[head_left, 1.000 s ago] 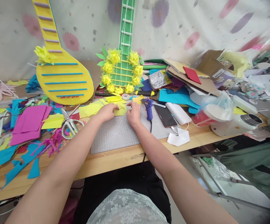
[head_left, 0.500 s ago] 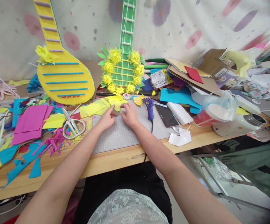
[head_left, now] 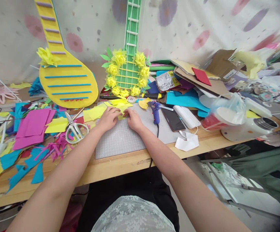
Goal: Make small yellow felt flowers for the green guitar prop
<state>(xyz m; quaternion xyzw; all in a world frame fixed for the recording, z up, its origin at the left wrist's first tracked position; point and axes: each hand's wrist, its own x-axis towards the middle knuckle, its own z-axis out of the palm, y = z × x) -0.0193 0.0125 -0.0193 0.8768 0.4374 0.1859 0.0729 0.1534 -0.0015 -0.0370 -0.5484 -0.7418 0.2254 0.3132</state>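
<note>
A small piece of yellow crepe paper (head_left: pixel 122 108) lies between my two hands, over the grey cutting mat (head_left: pixel 120 141). My left hand (head_left: pixel 109 118) has its fingers bent round the paper's left side. On the other side, my right hand (head_left: pixel 133 120) pinches the same piece, its fingertips partly hidden. More yellow crepe paper (head_left: pixel 95 112) spreads out left of my left hand. Just behind the hands stands a green paper instrument (head_left: pixel 130 69) ringed with yellow paper flowers. A purple glue gun (head_left: pixel 155 113) rests to the right of my right hand.
White-handled scissors (head_left: pixel 75 130) lie among magenta sheets (head_left: pixel 32 127) and blue scraps. A yellow paper instrument (head_left: pixel 68 80) leans at back left. Further right are a phone (head_left: pixel 172 119), a white power bank (head_left: pixel 186 116), a bagged cup (head_left: pixel 223 117) and a wide-mouthed bottle (head_left: pixel 248 129).
My left hand has turned palm down, and its fingers have closed in on the yellow crepe paper beside the right hand. My right hand has barely moved.
</note>
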